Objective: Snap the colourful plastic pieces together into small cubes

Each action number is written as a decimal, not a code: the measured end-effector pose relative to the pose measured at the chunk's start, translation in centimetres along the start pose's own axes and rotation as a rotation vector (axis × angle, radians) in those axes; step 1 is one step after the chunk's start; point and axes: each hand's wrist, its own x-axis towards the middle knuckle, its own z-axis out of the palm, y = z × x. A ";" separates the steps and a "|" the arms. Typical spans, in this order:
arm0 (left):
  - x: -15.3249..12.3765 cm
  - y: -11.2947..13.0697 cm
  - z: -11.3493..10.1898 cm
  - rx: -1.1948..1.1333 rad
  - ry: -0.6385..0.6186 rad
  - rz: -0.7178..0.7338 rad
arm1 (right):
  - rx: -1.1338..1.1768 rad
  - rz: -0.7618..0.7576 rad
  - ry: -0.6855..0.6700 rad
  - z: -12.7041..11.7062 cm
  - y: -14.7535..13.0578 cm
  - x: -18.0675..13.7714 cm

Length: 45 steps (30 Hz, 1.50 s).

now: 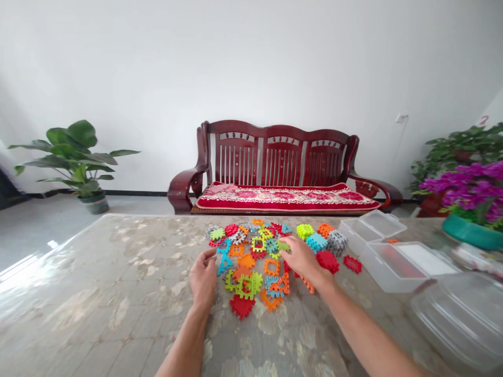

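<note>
1. My 2 forearms reached out from the near edge over the surface (118,293), a marbled beige top, so that both hands could work the same heap.
2. My left hand (203,277) lay palm down at the left edge of the pile of toy pieces (255,259). Its fingers (209,257) were loosely curled and seemed to pinch the end of a blue piece (223,260), though I could not tell whether the grip was closed on it.
3. A red piece (241,306) lay nearest to me, just in front of the heap, with an orange one (270,302) beside it.
4. My right hand (304,260) reached further in, over the middle of the pile. Its fingers were closed on a light green piece (283,245), held at its edge so the rest of it stayed free.
5. The pieces themselves were flat, notched squares in red, orange, green, blue and grey, spread out loosely and partly overlapping, which kept each colour in sight.
6. To the right stood a clear plastic box (387,269) with its lid (373,225) open, close enough for my right arm to reach; another clear container (459,319) sat nearer the right edge.
7. Purple flowers in a green pot (471,209) stood at the far right.
8. Beyond the surface, a dark red wooden bench (281,167) with a patterned cushion stood against the white wall, and a leafy plant (76,157) sat on the floor to the left.
</note>
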 end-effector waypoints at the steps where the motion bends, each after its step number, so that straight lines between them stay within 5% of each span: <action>1: 0.1 -0.1 0.0 -0.012 -0.002 -0.004 | 0.015 0.004 -0.038 1.0 -0.6 0.2; 7: 0.5 -1.0 0.3 -0.025 -0.010 0.005 | -0.029 -0.040 -0.128 4.2 -3.0 0.7; 22: 0.1 -0.3 0.1 0.007 0.000 0.023 | -0.166 -0.130 -0.379 1.9 -2.8 0.5; 30: 0.2 -0.4 0.2 0.024 -0.001 0.037 | -0.264 -0.095 -0.321 2.3 -2.9 0.3; 37: 0.1 -0.2 0.1 0.003 -0.003 0.016 | -0.127 0.109 -0.109 1.9 -2.1 0.6; 45: -0.1 0.0 0.1 0.017 0.013 0.018 | -0.227 0.075 -0.230 2.2 -1.0 -0.2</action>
